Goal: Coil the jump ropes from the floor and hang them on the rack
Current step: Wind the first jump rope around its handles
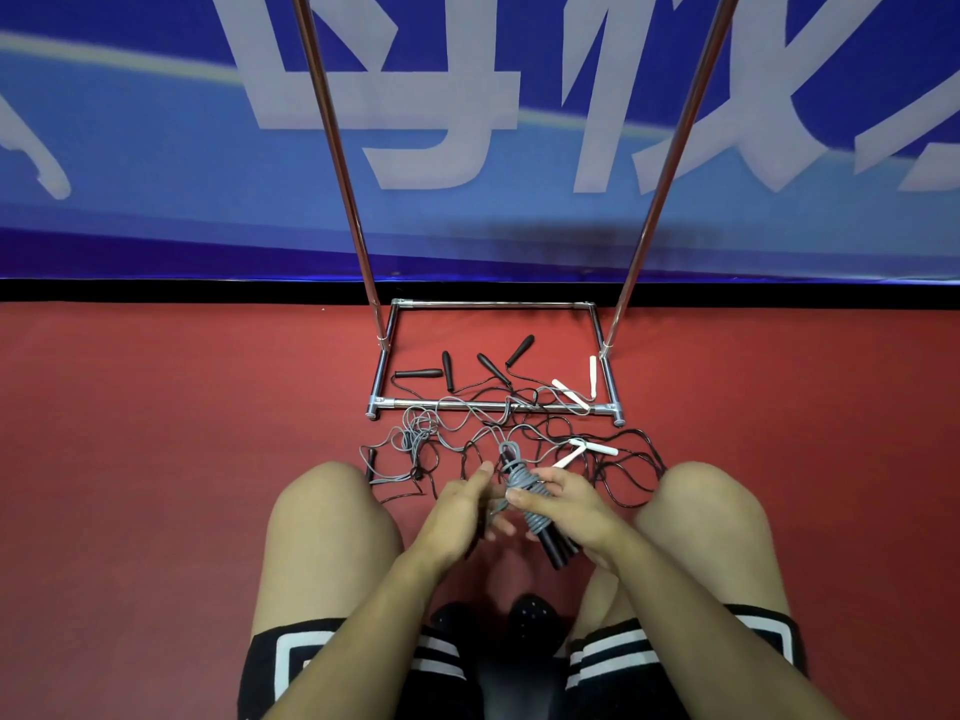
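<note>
while the right hand (563, 504) curls its grip round a grey jump rope (525, 488) wound over its dark handles (556, 548), the left hand (460, 509) sits just beside, fingers loosely bent (whether it pinches the cord is unclear). more tangled ropes (519, 423) lie on the red floor (156, 433) across the rack (493, 406) base.

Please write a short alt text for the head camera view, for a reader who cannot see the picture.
A squatting person's right hand grips a grey rope wound around dark handles, left hand beside it. More tangled ropes with black and white handles lie on the red floor across a metal rack base.
</note>
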A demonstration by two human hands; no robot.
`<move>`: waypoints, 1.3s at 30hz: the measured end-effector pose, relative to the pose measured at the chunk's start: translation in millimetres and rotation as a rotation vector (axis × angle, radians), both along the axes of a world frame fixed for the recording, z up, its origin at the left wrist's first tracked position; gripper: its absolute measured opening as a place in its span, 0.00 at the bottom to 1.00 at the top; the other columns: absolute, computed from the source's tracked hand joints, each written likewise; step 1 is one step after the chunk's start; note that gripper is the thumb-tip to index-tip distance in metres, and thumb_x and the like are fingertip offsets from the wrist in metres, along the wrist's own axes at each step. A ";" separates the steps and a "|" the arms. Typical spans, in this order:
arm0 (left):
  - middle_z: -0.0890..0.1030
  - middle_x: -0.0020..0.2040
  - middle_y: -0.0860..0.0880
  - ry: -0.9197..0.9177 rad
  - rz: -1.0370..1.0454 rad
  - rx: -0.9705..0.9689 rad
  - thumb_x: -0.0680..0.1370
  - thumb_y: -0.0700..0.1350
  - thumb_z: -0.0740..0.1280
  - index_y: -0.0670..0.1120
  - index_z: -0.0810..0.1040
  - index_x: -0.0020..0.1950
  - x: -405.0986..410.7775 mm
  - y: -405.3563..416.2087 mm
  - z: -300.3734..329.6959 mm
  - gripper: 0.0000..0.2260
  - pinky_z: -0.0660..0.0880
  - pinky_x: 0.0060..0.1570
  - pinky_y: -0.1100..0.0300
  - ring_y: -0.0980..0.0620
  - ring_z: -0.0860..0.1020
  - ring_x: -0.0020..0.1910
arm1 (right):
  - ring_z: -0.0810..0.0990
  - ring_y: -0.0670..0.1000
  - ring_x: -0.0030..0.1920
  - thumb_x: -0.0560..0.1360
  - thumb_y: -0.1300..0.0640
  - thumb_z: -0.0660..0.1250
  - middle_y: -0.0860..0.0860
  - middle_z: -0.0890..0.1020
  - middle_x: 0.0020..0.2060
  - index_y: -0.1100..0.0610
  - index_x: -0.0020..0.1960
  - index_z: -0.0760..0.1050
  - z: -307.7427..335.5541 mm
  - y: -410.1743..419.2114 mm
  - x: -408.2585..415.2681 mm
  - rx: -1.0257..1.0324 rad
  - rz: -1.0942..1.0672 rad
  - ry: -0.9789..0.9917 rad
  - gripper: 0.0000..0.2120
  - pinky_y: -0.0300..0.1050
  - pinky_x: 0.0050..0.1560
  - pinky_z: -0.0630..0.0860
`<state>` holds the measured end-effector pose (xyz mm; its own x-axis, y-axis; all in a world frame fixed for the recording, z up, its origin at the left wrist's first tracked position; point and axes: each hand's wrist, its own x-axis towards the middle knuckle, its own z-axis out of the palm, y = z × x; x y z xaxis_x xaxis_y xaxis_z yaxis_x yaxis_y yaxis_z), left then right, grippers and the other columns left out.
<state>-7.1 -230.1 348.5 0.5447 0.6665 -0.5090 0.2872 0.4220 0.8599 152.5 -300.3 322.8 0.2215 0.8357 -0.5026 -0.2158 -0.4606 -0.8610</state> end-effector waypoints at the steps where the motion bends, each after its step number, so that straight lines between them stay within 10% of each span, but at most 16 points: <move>1: 0.85 0.35 0.48 -0.005 -0.014 0.015 0.87 0.53 0.52 0.40 0.85 0.52 -0.5 -1.7 2.0 0.25 0.70 0.31 0.62 0.52 0.79 0.30 | 0.85 0.51 0.46 0.72 0.55 0.78 0.55 0.87 0.50 0.58 0.61 0.78 2.4 -0.8 -0.4 0.000 0.040 0.038 0.20 0.46 0.42 0.82; 8: 0.88 0.45 0.43 0.009 0.008 0.018 0.87 0.55 0.52 0.40 0.84 0.54 0.1 7.5 -2.3 0.26 0.69 0.24 0.60 0.48 0.74 0.23 | 0.85 0.51 0.45 0.74 0.53 0.77 0.53 0.88 0.46 0.59 0.57 0.81 2.9 -1.6 5.6 0.073 -0.003 -0.006 0.15 0.43 0.44 0.78; 13: 0.83 0.34 0.44 0.110 -0.111 0.183 0.85 0.52 0.60 0.44 0.82 0.36 -1.5 8.9 -10.7 0.23 0.63 0.28 0.59 0.51 0.67 0.21 | 0.86 0.54 0.47 0.76 0.60 0.75 0.57 0.87 0.46 0.62 0.55 0.78 -6.2 0.1 2.5 0.100 -0.003 0.016 0.11 0.46 0.46 0.81; 20: 0.85 0.40 0.36 0.037 -0.049 0.176 0.85 0.50 0.61 0.37 0.85 0.42 2.7 7.5 -21.4 0.22 0.68 0.29 0.60 0.51 0.72 0.25 | 0.84 0.55 0.45 0.73 0.61 0.78 0.58 0.85 0.46 0.60 0.58 0.80 -12.1 1.2 4.0 0.080 -0.073 0.006 0.15 0.53 0.46 0.81; 27: 0.67 0.25 0.50 0.075 -0.019 0.252 0.82 0.56 0.66 0.48 0.76 0.30 3.7 2.6 -19.3 0.23 0.58 0.28 0.60 0.54 0.61 0.24 | 0.79 0.51 0.33 0.76 0.61 0.75 0.58 0.82 0.43 0.65 0.60 0.79 -4.7 0.5 0.9 0.024 -0.079 0.018 0.15 0.42 0.34 0.78; 34: 0.68 0.30 0.48 0.047 0.068 0.180 0.74 0.68 0.68 0.35 0.83 0.41 1.0 3.1 -21.6 0.33 0.59 0.33 0.58 0.49 0.62 0.32 | 0.79 0.54 0.34 0.83 0.43 0.61 0.60 0.80 0.45 0.64 0.62 0.78 -1.0 4.5 0.3 -0.071 -0.084 0.264 0.24 0.46 0.36 0.78; 39: 0.61 0.29 0.51 0.048 0.079 0.226 0.77 0.53 0.74 0.42 0.70 0.33 2.2 2.0 -22.1 0.21 0.56 0.30 0.59 0.54 0.57 0.28 | 0.81 0.56 0.43 0.86 0.52 0.54 0.60 0.81 0.53 0.62 0.67 0.76 -5.3 2.0 -1.0 -0.034 -0.079 0.310 0.20 0.47 0.44 0.79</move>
<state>-4.9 -228.1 326.4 0.4649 0.8059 -0.3665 0.3041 0.2435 0.9210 151.5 -298.2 317.5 0.1172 0.8038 -0.5832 -0.5013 -0.4591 -0.7335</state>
